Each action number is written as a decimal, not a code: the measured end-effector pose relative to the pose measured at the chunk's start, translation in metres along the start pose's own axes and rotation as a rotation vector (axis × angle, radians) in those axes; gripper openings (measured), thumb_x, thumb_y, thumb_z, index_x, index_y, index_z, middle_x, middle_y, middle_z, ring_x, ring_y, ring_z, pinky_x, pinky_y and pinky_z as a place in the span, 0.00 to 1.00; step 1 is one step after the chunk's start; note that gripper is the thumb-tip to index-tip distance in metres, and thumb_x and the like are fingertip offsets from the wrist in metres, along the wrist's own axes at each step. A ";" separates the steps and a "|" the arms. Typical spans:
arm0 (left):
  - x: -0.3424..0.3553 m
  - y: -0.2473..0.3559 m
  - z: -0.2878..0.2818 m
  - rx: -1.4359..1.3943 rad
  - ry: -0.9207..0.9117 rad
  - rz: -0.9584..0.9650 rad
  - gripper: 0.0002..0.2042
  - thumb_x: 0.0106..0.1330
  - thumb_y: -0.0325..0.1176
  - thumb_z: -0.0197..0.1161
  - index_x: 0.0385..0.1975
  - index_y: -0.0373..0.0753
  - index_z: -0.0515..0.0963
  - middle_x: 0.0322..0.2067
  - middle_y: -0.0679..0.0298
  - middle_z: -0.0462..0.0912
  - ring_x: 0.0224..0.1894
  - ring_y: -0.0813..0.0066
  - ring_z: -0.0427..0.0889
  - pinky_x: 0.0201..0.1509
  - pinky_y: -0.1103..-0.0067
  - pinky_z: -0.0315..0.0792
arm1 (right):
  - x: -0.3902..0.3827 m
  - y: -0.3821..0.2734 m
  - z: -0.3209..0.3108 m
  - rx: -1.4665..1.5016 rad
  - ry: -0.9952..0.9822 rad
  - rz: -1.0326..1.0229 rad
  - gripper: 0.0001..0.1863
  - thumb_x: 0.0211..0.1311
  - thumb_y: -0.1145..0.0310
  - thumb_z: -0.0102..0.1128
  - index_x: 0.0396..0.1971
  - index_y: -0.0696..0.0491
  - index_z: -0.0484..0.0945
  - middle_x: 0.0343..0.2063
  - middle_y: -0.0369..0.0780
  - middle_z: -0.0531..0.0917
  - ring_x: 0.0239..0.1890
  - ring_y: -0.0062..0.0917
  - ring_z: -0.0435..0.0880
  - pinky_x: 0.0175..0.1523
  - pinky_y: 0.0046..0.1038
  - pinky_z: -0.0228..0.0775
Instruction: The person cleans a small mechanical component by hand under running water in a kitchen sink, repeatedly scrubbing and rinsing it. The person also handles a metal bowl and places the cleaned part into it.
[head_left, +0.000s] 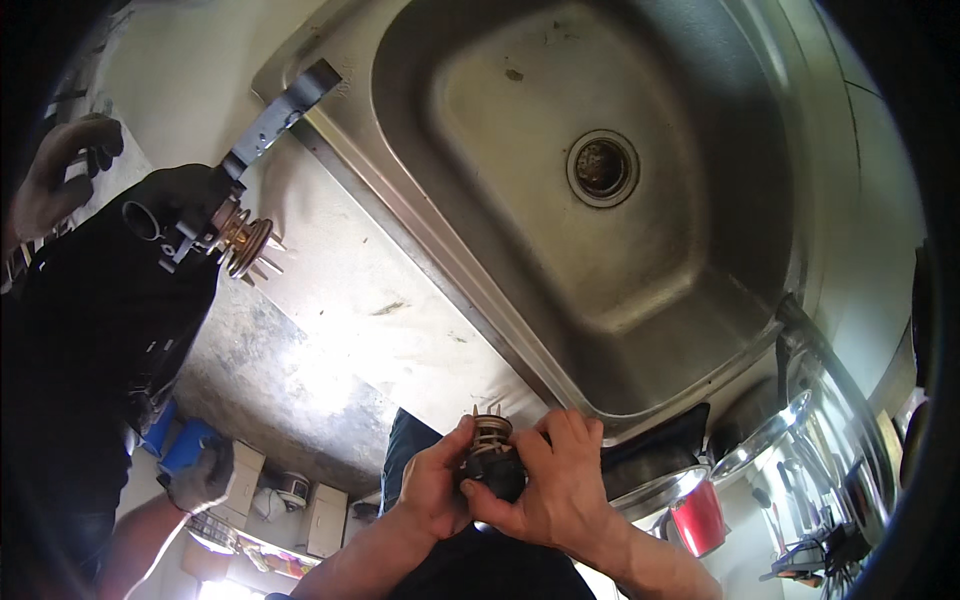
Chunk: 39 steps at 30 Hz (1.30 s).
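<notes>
Low in the middle of the view, both my hands are closed around a small fitting with a dark rounded body, stacked metal rings and thin prongs sticking up at its top. The fingers of my left hand wrap its left side. On the right side, my right hand grips it, with the thumb across the dark body. My fingers hide part of it. At upper left, a similar pronged piece with copper-coloured rings sits on a dark bracket against another person's black clothing.
A steel sink with a round drain fills the upper right. A pale counter borders it. The other person's gloved hands are at the left. A red container and hanging utensils stand at lower right.
</notes>
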<state>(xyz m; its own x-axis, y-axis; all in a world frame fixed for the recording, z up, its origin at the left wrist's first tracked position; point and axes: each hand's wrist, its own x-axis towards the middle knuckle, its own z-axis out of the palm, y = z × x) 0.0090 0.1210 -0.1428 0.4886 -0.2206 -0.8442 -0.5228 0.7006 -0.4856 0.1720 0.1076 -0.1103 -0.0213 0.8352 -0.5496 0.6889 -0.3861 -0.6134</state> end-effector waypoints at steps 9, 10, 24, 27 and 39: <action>0.000 -0.010 0.009 -0.024 0.134 0.029 0.19 0.76 0.45 0.48 0.49 0.34 0.74 0.41 0.58 0.82 0.44 0.66 0.82 0.52 0.70 0.77 | 0.006 0.009 -0.007 0.040 -0.074 0.013 0.28 0.39 0.45 0.74 0.29 0.55 0.77 0.29 0.42 0.71 0.34 0.34 0.70 0.41 0.38 0.57; 0.000 -0.010 0.006 -0.032 0.119 0.032 0.19 0.76 0.45 0.48 0.49 0.34 0.74 0.41 0.58 0.82 0.44 0.66 0.82 0.52 0.70 0.77 | 0.008 0.010 -0.007 0.044 -0.077 0.012 0.28 0.40 0.45 0.74 0.28 0.55 0.77 0.29 0.42 0.71 0.34 0.34 0.70 0.41 0.38 0.57; 0.000 -0.010 0.007 -0.012 0.117 0.053 0.20 0.76 0.46 0.46 0.50 0.34 0.73 0.42 0.57 0.81 0.44 0.66 0.82 0.53 0.70 0.76 | 0.011 0.009 -0.007 0.050 -0.090 0.001 0.28 0.41 0.44 0.73 0.28 0.55 0.76 0.29 0.42 0.71 0.33 0.34 0.70 0.41 0.39 0.56; 0.000 -0.010 0.010 -0.022 0.110 0.061 0.20 0.76 0.47 0.45 0.50 0.35 0.73 0.42 0.57 0.81 0.44 0.66 0.81 0.53 0.69 0.76 | 0.011 0.010 -0.008 0.052 -0.097 0.003 0.28 0.41 0.44 0.73 0.28 0.55 0.76 0.29 0.42 0.70 0.34 0.34 0.70 0.41 0.39 0.56; -0.002 -0.009 0.017 0.147 0.146 0.119 0.22 0.74 0.49 0.45 0.49 0.36 0.74 0.43 0.56 0.83 0.45 0.65 0.83 0.53 0.70 0.76 | 0.006 0.008 -0.007 0.030 -0.031 -0.017 0.27 0.39 0.45 0.73 0.28 0.53 0.76 0.29 0.41 0.71 0.35 0.35 0.70 0.42 0.40 0.57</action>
<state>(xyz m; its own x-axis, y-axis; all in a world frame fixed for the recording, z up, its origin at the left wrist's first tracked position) 0.0248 0.1271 -0.1334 0.3180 -0.2187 -0.9225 -0.4581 0.8164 -0.3515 0.1824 0.1122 -0.1145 -0.0552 0.8296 -0.5557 0.6661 -0.3840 -0.6394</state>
